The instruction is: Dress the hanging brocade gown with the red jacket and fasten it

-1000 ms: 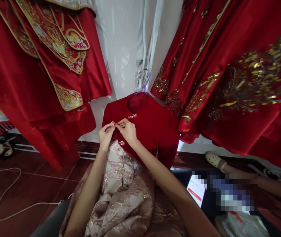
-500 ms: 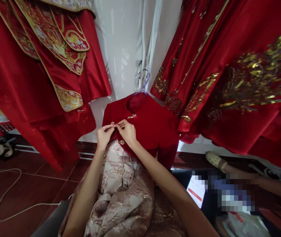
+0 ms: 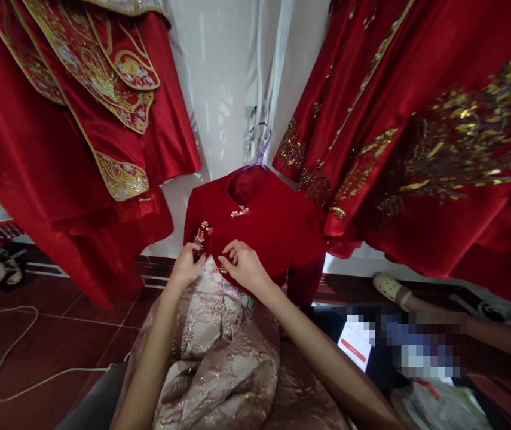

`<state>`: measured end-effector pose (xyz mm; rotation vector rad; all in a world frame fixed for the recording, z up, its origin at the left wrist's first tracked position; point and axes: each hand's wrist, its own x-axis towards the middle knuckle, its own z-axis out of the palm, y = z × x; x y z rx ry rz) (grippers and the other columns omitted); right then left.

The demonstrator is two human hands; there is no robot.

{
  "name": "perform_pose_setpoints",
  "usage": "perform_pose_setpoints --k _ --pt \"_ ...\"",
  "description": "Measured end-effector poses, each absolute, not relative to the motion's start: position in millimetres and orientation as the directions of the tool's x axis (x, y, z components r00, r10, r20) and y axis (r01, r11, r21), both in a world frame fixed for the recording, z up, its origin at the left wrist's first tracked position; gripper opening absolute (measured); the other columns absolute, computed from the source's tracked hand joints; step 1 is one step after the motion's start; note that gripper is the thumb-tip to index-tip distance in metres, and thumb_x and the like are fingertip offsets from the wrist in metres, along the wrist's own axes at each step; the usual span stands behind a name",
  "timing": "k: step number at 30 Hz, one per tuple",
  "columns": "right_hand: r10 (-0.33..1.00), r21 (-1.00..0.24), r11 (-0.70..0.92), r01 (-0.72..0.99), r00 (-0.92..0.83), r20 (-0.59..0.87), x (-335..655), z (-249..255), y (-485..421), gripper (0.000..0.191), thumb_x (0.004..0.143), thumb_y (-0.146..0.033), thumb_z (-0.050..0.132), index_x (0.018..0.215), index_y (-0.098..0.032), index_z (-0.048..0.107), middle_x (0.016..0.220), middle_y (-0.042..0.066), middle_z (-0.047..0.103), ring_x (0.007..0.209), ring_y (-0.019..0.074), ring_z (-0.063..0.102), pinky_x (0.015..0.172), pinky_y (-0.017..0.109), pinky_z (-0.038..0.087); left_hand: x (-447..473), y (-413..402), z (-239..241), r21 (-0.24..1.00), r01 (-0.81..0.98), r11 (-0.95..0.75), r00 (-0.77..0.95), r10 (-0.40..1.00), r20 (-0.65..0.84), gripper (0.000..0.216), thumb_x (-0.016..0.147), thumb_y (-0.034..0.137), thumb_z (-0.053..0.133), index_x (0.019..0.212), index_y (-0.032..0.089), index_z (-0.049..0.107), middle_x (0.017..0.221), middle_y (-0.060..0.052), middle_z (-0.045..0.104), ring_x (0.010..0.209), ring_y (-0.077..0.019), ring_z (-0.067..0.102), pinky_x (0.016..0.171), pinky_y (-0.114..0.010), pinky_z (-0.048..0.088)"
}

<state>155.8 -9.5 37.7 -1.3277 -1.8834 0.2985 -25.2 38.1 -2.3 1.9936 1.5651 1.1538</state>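
A short red jacket point(image 3: 266, 233) hangs on a purple hanger point(image 3: 264, 148), with pearl-and-gold fastenings down its front. My left hand point(image 3: 186, 267) has its thumb and fingers closed at the jacket's lower left edge, just under a beaded dangling ornament point(image 3: 200, 235). Whatever lies between those fingertips is mostly covered. Over the lower front is my right hand point(image 3: 247, 266), fingers curled and thumb apart from the index finger. Its thumb is beside the lower gold flower fastening point(image 3: 222, 270). Pale pink-gold brocade fabric point(image 3: 219, 358) spreads below, between my forearms.
Red embroidered garments point(image 3: 121, 173) hang at left, and a sequined red garment point(image 3: 416, 179) at right. A lit phone point(image 3: 354, 343) lies at lower right, near another person's foot in a beige clog point(image 3: 389, 288). A pale cable point(image 3: 35, 352) crosses the tiled floor.
Both hands have come down from the middle fastening and moved apart. The beaded ornament there is now exposed, and my right hand has shifted to the lower flower fastening.
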Motion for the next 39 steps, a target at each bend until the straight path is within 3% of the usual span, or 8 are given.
perform_pose_setpoints --k 9,13,20,23,26,29,36,39 --pt "0.942 -0.52 0.274 0.809 -0.117 0.315 148 29 -28 0.024 0.072 -0.031 0.066 0.087 -0.02 0.052 0.09 0.004 0.054 0.072 0.0139 0.053 0.061 0.024 0.036 -46 22 7 0.607 0.68 -0.411 0.314 0.911 0.266 0.023 0.077 0.033 0.053 0.094 0.019 0.055 0.088 -0.003 0.063 0.08 -0.0165 0.059 0.077 -0.03 0.045" --pt "0.93 -0.596 0.307 0.742 -0.101 0.353 151 27 -28 0.023 0.066 -0.021 0.064 0.083 -0.02 0.047 0.082 0.0 0.053 0.061 0.0106 0.048 0.057 0.023 0.033 -40 16 22 0.557 0.72 -0.414 0.174 0.885 0.432 0.02 0.088 0.034 0.04 0.092 0.021 0.055 0.088 -0.003 0.064 0.08 -0.0169 0.06 0.074 -0.029 0.044" --pt "0.927 -0.893 0.375 0.248 -0.116 0.357 191 65 -31 0.018 0.07 -0.022 0.059 0.082 -0.019 0.046 0.072 -0.004 0.051 0.055 0.007 0.045 0.051 0.019 0.034 -1 -18 56 0.559 0.709 -0.429 -0.19 0.648 0.737 0.021 0.092 0.028 0.037 0.106 0.019 0.05 0.088 -0.005 0.065 0.078 -0.0147 0.063 0.072 -0.024 0.045" --pt "0.885 -0.866 0.455 0.209 -0.003 0.465 215 84 -42 0.017 0.071 -0.022 0.06 0.083 -0.019 0.048 0.076 -0.003 0.051 0.06 0.0069 0.048 0.052 0.018 0.035 16 -32 54 0.465 0.75 -0.47 0.068 0.755 0.652 0.021 0.091 0.027 0.036 0.106 0.019 0.049 0.076 -0.003 0.065 0.066 -0.0145 0.063 0.065 -0.024 0.045" --pt "0.86 -0.83 0.48 0.285 0.038 0.51 231 92 -54 0.017 0.071 -0.019 0.061 0.083 -0.019 0.048 0.073 -0.004 0.05 0.057 0.0058 0.045 0.05 0.018 0.034 34 -34 39 0.251 0.811 -0.528 0.457 0.841 0.291 0.025 0.089 0.023 0.038 0.11 0.018 0.049 0.073 -0.006 0.066 0.067 -0.0202 0.065 0.063 -0.028 0.046" --pt "0.874 -0.791 0.463 0.4 -0.059 0.482 233 89 -63 0.017 0.074 -0.018 0.059 0.088 -0.019 0.052 0.072 -0.004 0.051 0.052 0.0049 0.041 0.047 0.018 0.032 49 -29 23 0.143 0.872 -0.468 0.463 0.884 0.068 0.039 0.084 0.015 0.039 0.123 0.011 0.043 0.083 -0.014 0.068 0.077 -0.0263 0.067 0.066 -0.033 0.048" --pt "0.865 -0.728 0.501 0.468 -0.293 0.408 213 79 -63 0.012 0.08 -0.027 0.057 0.088 -0.022 0.064 0.083 0.0 0.052 0.055 0.0062 0.046 0.048 0.019 0.038 58 -35 26 0.31 0.854 -0.417 0.305 0.885 0.352 0.034 0.09 0.024 0.03 0.115 0.014 0.051 0.087 -0.014 0.067 0.08 -0.0242 0.065 0.069 -0.032 0.047" --pt "0.862 -0.715 0.507 0.481 -0.278 0.425 211 76 -60 0.016 0.084 -0.025 0.052 0.092 -0.022 0.066 0.087 0.002 0.053 0.06 0.0074 0.049 0.051 0.02 0.039 57 -35 22 0.249 0.836 -0.49 0.401 0.853 0.334 0.032 0.089 0.024 0.032 0.106 0.014 0.058 0.089 -0.015 0.066 0.089 -0.0254 0.063 0.079 -0.036 0.045"
